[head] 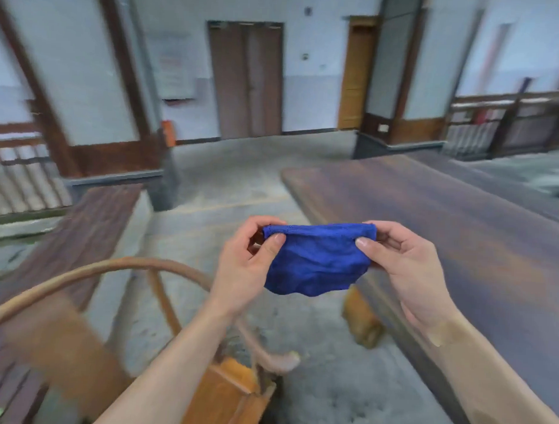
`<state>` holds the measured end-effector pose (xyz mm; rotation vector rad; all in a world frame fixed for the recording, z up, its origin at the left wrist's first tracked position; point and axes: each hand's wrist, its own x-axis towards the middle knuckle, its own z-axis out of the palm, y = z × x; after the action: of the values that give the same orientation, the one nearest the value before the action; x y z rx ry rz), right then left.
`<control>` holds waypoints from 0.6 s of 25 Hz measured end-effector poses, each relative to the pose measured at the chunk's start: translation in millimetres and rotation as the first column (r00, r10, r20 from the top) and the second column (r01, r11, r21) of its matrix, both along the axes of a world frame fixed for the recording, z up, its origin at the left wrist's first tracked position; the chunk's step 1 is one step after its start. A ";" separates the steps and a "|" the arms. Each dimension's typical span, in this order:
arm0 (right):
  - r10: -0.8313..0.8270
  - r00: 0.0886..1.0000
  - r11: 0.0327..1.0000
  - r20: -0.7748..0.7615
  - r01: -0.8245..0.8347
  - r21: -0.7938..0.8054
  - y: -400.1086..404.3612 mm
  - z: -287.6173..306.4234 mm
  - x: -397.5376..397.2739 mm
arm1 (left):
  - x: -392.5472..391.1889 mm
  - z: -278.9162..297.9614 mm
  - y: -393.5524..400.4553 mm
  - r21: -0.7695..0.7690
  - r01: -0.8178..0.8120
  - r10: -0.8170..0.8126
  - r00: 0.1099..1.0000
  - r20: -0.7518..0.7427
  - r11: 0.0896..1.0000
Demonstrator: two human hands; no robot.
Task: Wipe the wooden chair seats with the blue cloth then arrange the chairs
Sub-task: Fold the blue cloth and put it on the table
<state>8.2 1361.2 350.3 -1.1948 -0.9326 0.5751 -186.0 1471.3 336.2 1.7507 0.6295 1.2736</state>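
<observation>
The blue cloth (316,259) hangs in mid-air at the centre of the view, folded over and stretched between both hands, well above the concrete floor (329,388). The left hand (249,261) pinches its upper corner at about 9 o'clock of the cloth, thumb on the near face and fingers curled behind. The right hand (403,263) pinches the opposite corner at 3 o'clock in the same way. The cloth's lower edge sags loose towards 6 o'clock.

The step in hand looks like readying the cloth before wiping. A flat pad will likely serve better than a bunched rag, so the fold should be squared up, corners matched, with the loose belly tucked in.

The wooden chair (227,397), with its curved armrest rail (89,273), stands at 7 o'clock, below the left forearm; its seat is not clearly visible and the picture is blurred there. A long dark wooden surface (461,237) runs from 1 o'clock down to 4 o'clock, and a slatted bench (91,224) lies at 9 o'clock.

For the wipe itself, one hand should probably take the pad flat under the palm while the other steadies the chair by its rail.
</observation>
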 end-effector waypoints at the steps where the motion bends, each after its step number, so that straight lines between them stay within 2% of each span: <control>1: -0.095 0.995 0.995 0.005 0.095 -0.001 -34.1 1.1 17.9 | 29.6 1.9 -16.9 0.009 0.092 -0.092 0.996 -0.007 0.996; 3: -0.280 0.960 0.960 0.021 0.280 -0.001 -107.8 2.5 47.6 | 86.9 5.2 -58.3 0.033 0.278 -0.278 0.960 -0.019 0.960; 6: -0.541 0.841 0.841 0.026 0.541 0.009 -234.6 6.0 77.4 | 169.0 10.3 -147.2 0.048 0.532 -0.532 0.847 -0.015 0.845; 8: -0.702 0.712 0.712 0.025 0.702 0.004 -333.0 8.3 83.3 | 217.8 12.1 -230.1 0.037 0.690 -0.690 0.724 -0.011 0.723; 11: -0.861 0.505 0.505 0.054 0.863 -0.018 -467.7 7.7 73.5 | 266.1 8.8 -359.0 0.028 0.837 -0.837 0.547 0.012 0.547; 13: -0.940 0.335 0.333 0.066 0.942 -0.038 -560.3 3.5 55.4 | 284.5 3.9 -455.1 0.011 0.922 -0.922 0.387 0.020 0.387; 15: -0.975 0.210 0.207 0.075 0.977 -0.049 -631.6 1.1 34.6 | 291.9 0.2 -532.9 -0.007 0.962 -0.962 0.273 0.018 0.273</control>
<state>42.8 729.6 351.4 -1.6004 0.0300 -0.5030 105.9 938.5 336.4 1.5984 -0.4974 0.3400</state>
